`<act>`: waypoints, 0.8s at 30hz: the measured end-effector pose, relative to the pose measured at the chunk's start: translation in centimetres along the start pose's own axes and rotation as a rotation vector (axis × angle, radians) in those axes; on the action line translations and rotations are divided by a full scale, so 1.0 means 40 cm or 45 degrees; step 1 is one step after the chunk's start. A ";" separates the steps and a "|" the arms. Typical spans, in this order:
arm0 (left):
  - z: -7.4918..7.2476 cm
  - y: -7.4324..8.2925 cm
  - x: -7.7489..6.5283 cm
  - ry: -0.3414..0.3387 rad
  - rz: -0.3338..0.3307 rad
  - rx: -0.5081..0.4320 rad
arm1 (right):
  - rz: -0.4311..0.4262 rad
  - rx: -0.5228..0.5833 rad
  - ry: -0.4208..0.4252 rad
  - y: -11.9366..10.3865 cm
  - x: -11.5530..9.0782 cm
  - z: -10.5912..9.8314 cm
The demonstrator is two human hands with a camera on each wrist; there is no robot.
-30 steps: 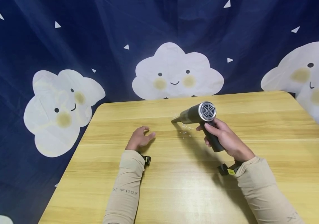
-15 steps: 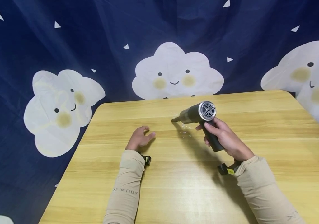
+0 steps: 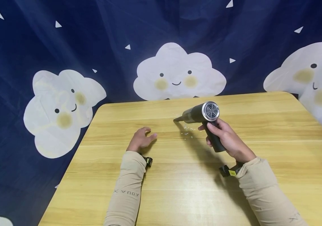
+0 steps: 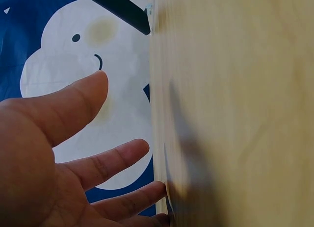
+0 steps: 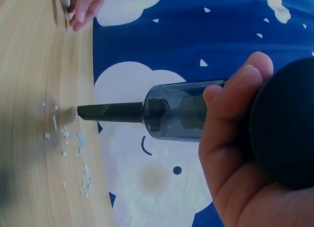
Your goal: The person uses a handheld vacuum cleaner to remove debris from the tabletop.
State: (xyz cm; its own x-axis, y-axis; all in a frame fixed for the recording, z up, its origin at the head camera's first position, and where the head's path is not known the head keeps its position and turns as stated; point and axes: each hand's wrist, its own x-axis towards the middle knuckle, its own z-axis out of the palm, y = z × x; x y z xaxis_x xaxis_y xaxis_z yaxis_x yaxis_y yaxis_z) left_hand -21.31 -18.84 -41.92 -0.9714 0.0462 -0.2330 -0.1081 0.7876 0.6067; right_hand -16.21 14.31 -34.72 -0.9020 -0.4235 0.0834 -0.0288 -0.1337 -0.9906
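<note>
My right hand [image 3: 228, 138] grips the black handle of a handheld vacuum cleaner [image 3: 196, 114], fingers wrapped round it. In the right wrist view the vacuum's clear smoky chamber [image 5: 176, 112] leads into a narrow black nozzle [image 5: 110, 112]. The nozzle tip points left, close over the table beside scattered paper scraps [image 5: 81, 143], small and whitish-blue. My left hand [image 3: 142, 139] rests at the table to the left, fingers spread and relaxed, holding nothing. In the left wrist view its thumb and fingers [image 4: 115, 163] are apart, with the lowest fingertips right at the tabletop.
The light wooden table [image 3: 172, 185] has rounded far corners. Behind it hangs a dark blue curtain [image 3: 115, 28] printed with white smiling clouds. Each wrist carries a small black camera, such as the right wrist camera [image 3: 226, 171].
The vacuum's nozzle has shifted very slightly away from me, toward the table's far side, and its body has tilted a little. The left hand has stayed still.
</note>
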 end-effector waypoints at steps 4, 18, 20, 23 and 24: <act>-0.001 0.001 -0.001 0.000 0.004 0.007 | 0.000 0.010 0.007 0.000 0.000 -0.001; 0.000 0.005 -0.002 0.001 -0.007 -0.024 | -0.015 0.029 0.026 0.005 0.002 -0.004; 0.000 0.005 -0.001 0.003 -0.009 -0.029 | -0.017 0.028 0.027 0.004 0.002 -0.004; 0.002 0.004 0.000 0.003 -0.009 -0.030 | -0.017 0.031 0.028 0.004 0.002 -0.004; 0.002 0.004 0.000 0.003 -0.010 -0.030 | -0.015 0.032 0.028 0.004 0.002 -0.004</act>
State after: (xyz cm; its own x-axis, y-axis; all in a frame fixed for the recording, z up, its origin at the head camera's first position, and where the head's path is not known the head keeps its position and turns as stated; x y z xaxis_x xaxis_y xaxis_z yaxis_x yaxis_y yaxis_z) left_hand -21.32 -18.65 -41.88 -0.9710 0.0390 -0.2360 -0.1203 0.7731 0.6228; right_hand -16.37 14.41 -34.89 -0.9109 -0.4021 0.0925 -0.0289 -0.1616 -0.9864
